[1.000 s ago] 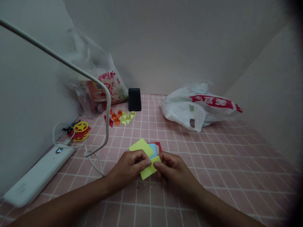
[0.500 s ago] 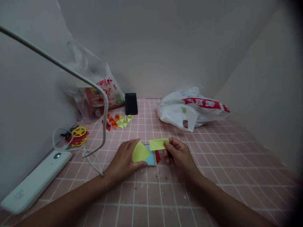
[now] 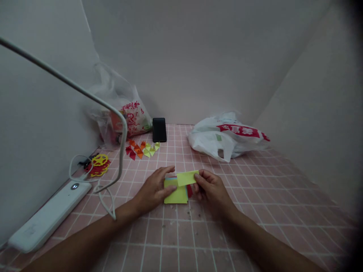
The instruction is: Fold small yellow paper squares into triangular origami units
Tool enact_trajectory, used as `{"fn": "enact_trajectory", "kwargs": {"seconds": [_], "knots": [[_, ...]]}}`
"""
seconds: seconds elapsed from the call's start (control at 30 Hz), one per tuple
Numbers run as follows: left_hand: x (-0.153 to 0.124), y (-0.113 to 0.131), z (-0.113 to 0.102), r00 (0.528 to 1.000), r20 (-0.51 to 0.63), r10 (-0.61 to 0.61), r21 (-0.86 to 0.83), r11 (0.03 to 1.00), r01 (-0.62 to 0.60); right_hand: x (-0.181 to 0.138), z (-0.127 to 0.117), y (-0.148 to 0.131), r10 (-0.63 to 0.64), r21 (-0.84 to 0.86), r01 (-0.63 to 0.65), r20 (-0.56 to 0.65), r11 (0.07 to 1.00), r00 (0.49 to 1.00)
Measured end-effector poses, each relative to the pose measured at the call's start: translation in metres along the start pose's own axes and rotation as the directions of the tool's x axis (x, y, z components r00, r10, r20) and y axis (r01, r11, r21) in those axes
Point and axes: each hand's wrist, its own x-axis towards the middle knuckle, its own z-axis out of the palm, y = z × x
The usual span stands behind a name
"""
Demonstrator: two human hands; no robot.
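Note:
In the middle of the tiled surface lies a stack of coloured paper (image 3: 176, 197), a yellow square sheet flat on top. Blue and red edges peek out behind it. My left hand (image 3: 154, 189) is at the stack's left side, thumb over the yellow sheet and fingers spread, holding nothing. Pinched between the thumb and fingers of my right hand (image 3: 211, 187) is a small yellow paper rectangle (image 3: 185, 178), held just above the stack's upper right part. A bit of red paper (image 3: 189, 190) sticks out at the stack's right.
Small folded red, orange and yellow papers (image 3: 138, 150) lie farther back, before a black phone (image 3: 159, 130). Plastic bags stand at left (image 3: 133, 117) and right (image 3: 227, 136). A white power strip (image 3: 51, 215), cable (image 3: 120, 117) and yellow-red cutouts (image 3: 99, 164) are at left.
The yellow sheet in my left hand now lies flat over the blue one on the stack, and that hand has loosened. My right hand still holds the yellow rectangle, slightly tilted.

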Motion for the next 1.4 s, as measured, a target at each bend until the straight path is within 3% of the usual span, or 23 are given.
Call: {"fn": "enact_trajectory", "kwargs": {"seconds": [0.1, 0.23, 0.4, 0.5, 0.67, 0.83, 1.13, 1.4], "knots": [[-0.003, 0.013, -0.004, 0.992, -0.098, -0.084, -0.131, 0.989, 0.071, -0.004, 0.004, 0.001, 0.063, -0.061, -0.06, 0.055, 0.996, 0.996], [-0.007, 0.02, 0.005, 0.984, 0.042, -0.175, -0.197, 0.964, 0.18, -0.011, 0.009, 0.004, 0.172, -0.165, -0.149, 0.134, 0.975, 0.976], [-0.011, 0.017, 0.016, 0.945, 0.066, -0.319, -0.425, 0.848, 0.316, -0.013, 0.012, 0.006, 0.125, -0.147, -0.1, 0.177, 0.984, 0.976], [-0.012, 0.014, 0.017, 0.93, 0.111, -0.351, -0.476, 0.803, 0.36, -0.013, 0.013, 0.006, 0.14, -0.174, -0.108, 0.187, 0.979, 0.972], [-0.013, 0.011, 0.02, 0.923, 0.135, -0.361, -0.557, 0.743, 0.373, -0.015, 0.015, 0.006, 0.162, -0.194, -0.125, 0.191, 0.973, 0.968], [-0.013, 0.01, 0.022, 0.896, 0.16, -0.413, -0.629, 0.657, 0.415, -0.017, 0.016, 0.009, 0.148, -0.111, -0.129, 0.175, 0.985, 0.973], [-0.016, 0.008, 0.022, 0.88, 0.142, -0.452, -0.764, 0.516, 0.388, -0.021, 0.014, 0.009, 0.114, 0.057, -0.129, 0.215, 0.99, 0.97], [-0.017, 0.008, 0.022, 0.852, 0.236, -0.467, -0.819, 0.376, 0.433, -0.024, 0.013, 0.003, 0.13, 0.065, -0.149, 0.232, 0.987, 0.964]]}}
